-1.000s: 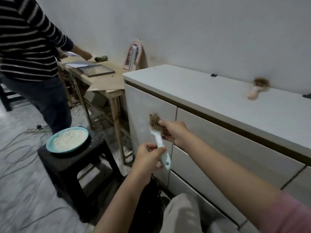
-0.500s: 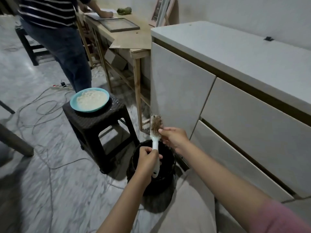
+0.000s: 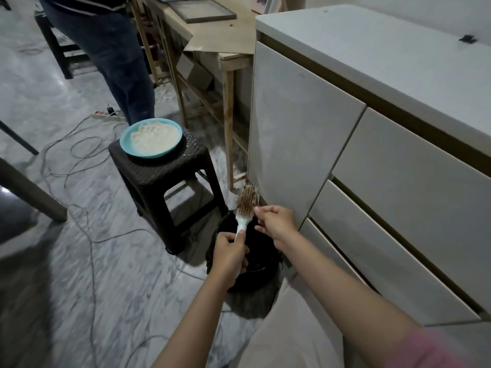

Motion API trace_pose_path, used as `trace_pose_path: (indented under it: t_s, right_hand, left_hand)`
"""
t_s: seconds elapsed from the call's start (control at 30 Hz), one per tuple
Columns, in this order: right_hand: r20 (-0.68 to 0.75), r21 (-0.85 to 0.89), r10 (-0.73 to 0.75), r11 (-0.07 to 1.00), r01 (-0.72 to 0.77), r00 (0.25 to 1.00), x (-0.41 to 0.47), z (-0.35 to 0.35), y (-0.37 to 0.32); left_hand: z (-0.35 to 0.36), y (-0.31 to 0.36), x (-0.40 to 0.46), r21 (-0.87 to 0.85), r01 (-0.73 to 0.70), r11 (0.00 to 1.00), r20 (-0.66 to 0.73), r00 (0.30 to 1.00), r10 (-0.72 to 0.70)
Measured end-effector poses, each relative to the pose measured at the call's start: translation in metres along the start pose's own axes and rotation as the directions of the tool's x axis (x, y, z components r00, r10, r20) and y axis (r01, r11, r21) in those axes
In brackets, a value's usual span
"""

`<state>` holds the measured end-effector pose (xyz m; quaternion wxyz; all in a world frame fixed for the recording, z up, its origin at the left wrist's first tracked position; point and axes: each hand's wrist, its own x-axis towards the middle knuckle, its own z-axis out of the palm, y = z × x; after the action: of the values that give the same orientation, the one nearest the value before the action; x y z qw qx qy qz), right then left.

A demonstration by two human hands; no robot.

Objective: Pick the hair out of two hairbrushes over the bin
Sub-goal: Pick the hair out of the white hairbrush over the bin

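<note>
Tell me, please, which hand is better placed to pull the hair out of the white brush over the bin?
The right hand: its fingertips are already at the matted bristles of the white hairbrush, apparently free. The left hand is wrapped around the handle, steadying the brush above the black bin.

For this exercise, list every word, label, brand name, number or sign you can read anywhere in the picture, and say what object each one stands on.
None can be read.
The white hairbrush, black bin, blue plate and white cabinet show no print.
A pink-edged item at the top edge may carry a picture or label: cut off and too blurred to read.
</note>
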<state>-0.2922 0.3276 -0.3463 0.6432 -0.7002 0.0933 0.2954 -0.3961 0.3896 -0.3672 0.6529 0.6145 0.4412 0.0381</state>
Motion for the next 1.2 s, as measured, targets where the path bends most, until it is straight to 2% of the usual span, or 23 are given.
trace_pose_path:
  t_s: [0.2,0.63,0.87,1.03,1.13,1.2]
  right_hand:
    - [-0.018,0.003,-0.051,0.999,0.051,0.999,-0.003,-0.013,-0.004]
    - [-0.014,0.091,-0.116,0.989,0.117,0.993,-0.031,-0.045,0.002]
    - [0.025,0.233,-0.103,0.968,0.094,0.994,-0.041,-0.050,0.003]
    - [0.058,0.307,-0.090,0.949,0.068,0.994,-0.055,-0.050,0.001]
    - [0.081,0.383,-0.149,0.918,0.107,0.986,-0.066,-0.055,-0.010]
    - [0.066,0.393,-0.216,0.903,0.174,0.974,-0.073,-0.063,-0.022]
  left_hand:
    - [0.010,0.002,0.002,-0.060,-0.002,0.998,-0.067,0.998,-0.002]
    - [0.028,-0.005,0.010,-0.117,0.058,0.991,-0.052,0.997,-0.064]
    - [0.033,-0.013,0.010,-0.111,0.097,0.989,-0.049,0.993,-0.103]
    - [0.038,-0.011,0.016,-0.181,0.181,0.967,-0.057,0.979,-0.194]
    - [0.027,-0.018,0.031,-0.294,0.279,0.914,-0.127,0.937,-0.326]
    - [0.012,-0.029,0.041,-0.324,0.283,0.903,-0.185,0.917,-0.354]
